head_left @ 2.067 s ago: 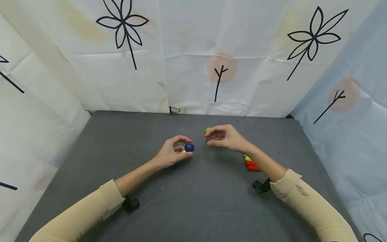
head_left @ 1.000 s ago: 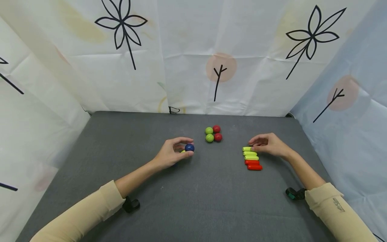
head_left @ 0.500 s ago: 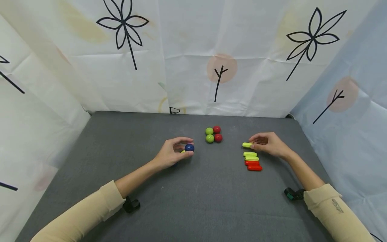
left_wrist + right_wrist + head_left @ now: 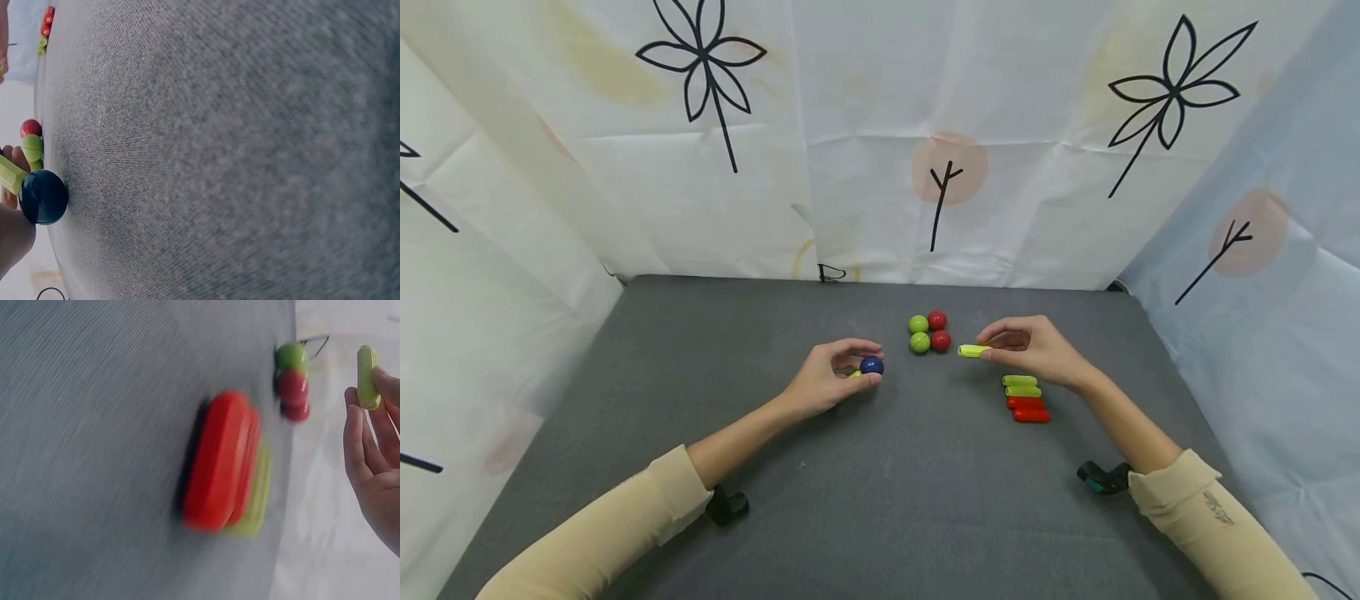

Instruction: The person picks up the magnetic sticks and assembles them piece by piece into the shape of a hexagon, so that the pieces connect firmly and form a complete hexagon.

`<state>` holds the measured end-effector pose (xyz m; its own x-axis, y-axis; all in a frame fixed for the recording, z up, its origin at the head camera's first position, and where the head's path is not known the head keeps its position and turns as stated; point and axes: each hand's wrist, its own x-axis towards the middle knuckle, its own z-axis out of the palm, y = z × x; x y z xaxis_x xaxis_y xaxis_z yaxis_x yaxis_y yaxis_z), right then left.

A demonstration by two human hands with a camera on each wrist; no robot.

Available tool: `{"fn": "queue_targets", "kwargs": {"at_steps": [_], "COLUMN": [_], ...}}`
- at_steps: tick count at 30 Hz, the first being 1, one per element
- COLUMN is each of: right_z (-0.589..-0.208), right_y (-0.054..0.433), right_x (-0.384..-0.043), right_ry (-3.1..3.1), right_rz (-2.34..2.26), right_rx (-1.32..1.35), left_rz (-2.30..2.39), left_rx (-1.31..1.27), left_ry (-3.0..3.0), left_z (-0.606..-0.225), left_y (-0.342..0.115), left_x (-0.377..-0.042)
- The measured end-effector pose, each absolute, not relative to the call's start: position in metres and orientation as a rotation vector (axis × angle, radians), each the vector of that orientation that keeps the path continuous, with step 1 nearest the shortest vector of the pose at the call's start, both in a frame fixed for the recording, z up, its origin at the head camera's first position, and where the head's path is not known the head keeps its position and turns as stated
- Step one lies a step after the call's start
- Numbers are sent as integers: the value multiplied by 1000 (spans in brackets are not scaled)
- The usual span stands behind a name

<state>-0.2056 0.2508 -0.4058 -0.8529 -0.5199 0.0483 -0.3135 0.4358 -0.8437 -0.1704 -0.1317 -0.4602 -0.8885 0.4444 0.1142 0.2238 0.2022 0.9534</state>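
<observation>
My left hand (image 4: pixel 827 379) grips a dark blue ball (image 4: pixel 872 366) and a yellow-green stick piece (image 4: pixel 11 175) that meets it; most of the stick is hidden by the fingers in the head view. My right hand (image 4: pixel 1030 346) pinches another yellow-green stick (image 4: pixel 973 351) between thumb and fingers, raised off the table. In the right wrist view that short, ridged stick (image 4: pixel 367 378) stands nearly upright at the fingertips. The two hands are apart, the blue ball to the left of the raised stick.
Two green balls (image 4: pixel 919 333) and two red balls (image 4: pixel 939 331) sit clustered between and beyond the hands. Right of them, two yellow-green sticks (image 4: pixel 1021 386) and two red sticks (image 4: pixel 1030 409) lie in a row on the grey table (image 4: pixel 880 500). Printed cloth (image 4: pixel 865 100) hangs around the table.
My right hand went from near the balls to the stick row, picked up the topmost yellow-green stick, and now carries it left. My left hand stays almost still with the blue ball.
</observation>
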Motion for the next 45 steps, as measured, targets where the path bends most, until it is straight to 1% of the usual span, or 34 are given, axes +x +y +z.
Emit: {"fn": "queue_targets", "kwargs": {"at_steps": [10, 15, 21, 34, 40, 45], "right_z": [-399, -400, -404, -411, -404, -401], "right_y": [198, 169, 149, 138, 145, 156], "right_x": [-198, -195, -193, -195, -201, -214], "right_ry": [2352, 2337, 2374, 2333, 2331, 2378], "right_rz": [-1435, -1400, -1371, -1384, -1426, -1439], "right_rx": [-784, -860, -892, -881, -849, -763], "left_rz": [1762, 1754, 1752, 1718, 1713, 1725], "left_rx": [669, 668, 656, 674, 720, 729], "left_ry": [2288, 2306, 2291, 2374, 2397, 2359], "left_z": [-461, -459, -458, -459, -457, -456], "left_y": [-131, -129, -127, -127, -127, -127], "left_x": [-171, -171, -172, -172, -172, -172]}}
